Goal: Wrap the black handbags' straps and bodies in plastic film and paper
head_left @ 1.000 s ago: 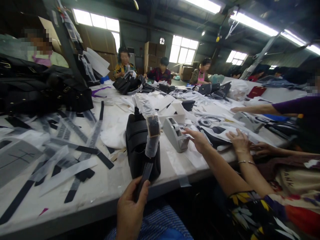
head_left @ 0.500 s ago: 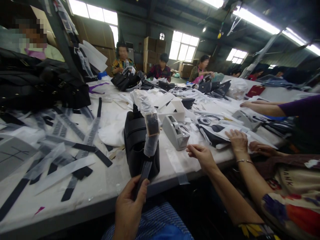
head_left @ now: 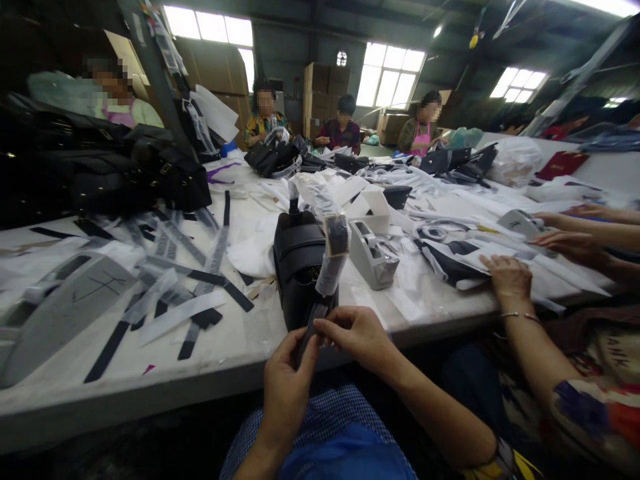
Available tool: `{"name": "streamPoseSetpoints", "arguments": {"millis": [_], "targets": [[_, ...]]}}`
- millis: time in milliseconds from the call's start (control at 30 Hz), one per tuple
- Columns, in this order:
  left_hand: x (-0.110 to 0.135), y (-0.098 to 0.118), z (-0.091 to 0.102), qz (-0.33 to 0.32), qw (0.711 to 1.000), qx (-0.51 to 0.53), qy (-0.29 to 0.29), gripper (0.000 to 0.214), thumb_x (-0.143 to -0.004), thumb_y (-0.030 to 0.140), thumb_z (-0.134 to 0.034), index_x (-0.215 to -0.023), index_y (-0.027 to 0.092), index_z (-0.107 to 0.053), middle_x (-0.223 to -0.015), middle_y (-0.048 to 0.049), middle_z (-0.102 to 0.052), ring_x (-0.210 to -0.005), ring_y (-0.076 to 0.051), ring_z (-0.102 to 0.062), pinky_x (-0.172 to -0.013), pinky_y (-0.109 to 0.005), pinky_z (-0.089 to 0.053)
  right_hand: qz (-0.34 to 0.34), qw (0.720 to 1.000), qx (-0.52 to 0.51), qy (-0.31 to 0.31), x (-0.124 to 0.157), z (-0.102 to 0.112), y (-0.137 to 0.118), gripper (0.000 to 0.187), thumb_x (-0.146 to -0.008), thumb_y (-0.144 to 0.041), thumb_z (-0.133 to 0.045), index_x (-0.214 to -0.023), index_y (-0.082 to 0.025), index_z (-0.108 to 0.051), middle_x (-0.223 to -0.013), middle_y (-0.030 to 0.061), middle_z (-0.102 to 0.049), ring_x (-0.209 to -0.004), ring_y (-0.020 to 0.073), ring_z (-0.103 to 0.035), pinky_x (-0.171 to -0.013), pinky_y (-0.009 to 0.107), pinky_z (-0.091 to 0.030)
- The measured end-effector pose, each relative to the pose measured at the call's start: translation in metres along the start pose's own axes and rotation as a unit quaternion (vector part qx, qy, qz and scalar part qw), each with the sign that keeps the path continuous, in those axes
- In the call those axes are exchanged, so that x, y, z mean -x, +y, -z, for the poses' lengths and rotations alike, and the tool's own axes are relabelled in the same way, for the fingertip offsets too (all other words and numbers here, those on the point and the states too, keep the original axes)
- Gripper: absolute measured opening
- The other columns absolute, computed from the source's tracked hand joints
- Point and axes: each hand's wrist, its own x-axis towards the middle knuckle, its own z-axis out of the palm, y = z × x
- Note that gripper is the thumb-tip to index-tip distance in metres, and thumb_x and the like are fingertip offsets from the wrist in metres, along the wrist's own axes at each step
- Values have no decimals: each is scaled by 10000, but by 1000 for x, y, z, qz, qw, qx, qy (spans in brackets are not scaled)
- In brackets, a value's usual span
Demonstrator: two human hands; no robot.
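A small black bag (head_left: 299, 267) stands upright near the table's front edge. Its black strap (head_left: 334, 257), partly wrapped in clear plastic, hangs down over the front of the bag toward me. My left hand (head_left: 285, 387) grips the strap's lower end from below, fingers closed round it. My right hand (head_left: 357, 337) meets it from the right, fingertips pinched on the same strap end just above my left thumb. A grey tape dispenser (head_left: 373, 257) sits on the table to the right of the bag.
Black straps and clear plastic sleeves (head_left: 175, 287) lie scattered on the white table (head_left: 150, 393) to the left. A heap of black bags (head_left: 110, 173) fills the back left. A neighbour's hand with a bracelet (head_left: 509, 283) rests at right. Several people work at the far side.
My right hand has left the tape dispenser and come back to the strap end held by my left hand. The view has shifted slightly left.
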Motion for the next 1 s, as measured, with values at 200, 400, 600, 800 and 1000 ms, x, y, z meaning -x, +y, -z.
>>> {"name": "streamPoseSetpoints", "arguments": {"millis": [200, 400, 600, 800, 1000], "targets": [[1, 7, 2, 163, 975, 137, -70, 404, -804, 538, -720, -836, 143, -644, -514, 85, -408, -401, -20, -218, -377, -161, -147, 41, 993, -52, -100, -3, 14, 14, 233, -857, -381, -685, -857, -160, -759, -725, 15, -720, -689, 144, -663, -689, 243, -518], [-2, 15, 2, 246, 928, 251, -126, 414, -722, 478, -813, -836, 114, -653, -630, 60, -485, -403, 20, -172, -351, -136, -108, 73, 996, -33, -40, -2, 2, 25, 166, -877, -303, -649, -851, -181, -758, -781, 4, -713, -759, 151, -647, -743, 249, -494], [-7, 16, 5, 280, 903, 293, -139, 403, -678, 411, -860, -828, 93, -664, -631, 56, -499, -391, 40, -175, -341, -115, -92, 60, 995, -62, -52, -6, -7, 22, 196, -881, -347, -640, -879, -197, -765, -807, 9, -726, -803, 171, -666, -770, 263, -506], [-10, 13, 11, 278, 900, 306, -141, 379, -701, 394, -857, -835, 93, -670, -646, 55, -508, -389, 48, -177, -339, -105, -90, 75, 995, -11, -60, -9, -5, 13, 178, -889, -306, -622, -890, -193, -760, -839, 12, -743, -814, 174, -678, -766, 261, -507], [-5, 16, 10, 286, 900, 289, -160, 394, -707, 423, -844, -836, 96, -666, -636, 51, -507, -391, 41, -174, -345, -114, -77, 43, 998, -6, -55, -11, -10, 6, 146, -812, -262, -675, -878, -179, -775, -813, 20, -761, -781, 181, -697, -711, 257, -525]]}}
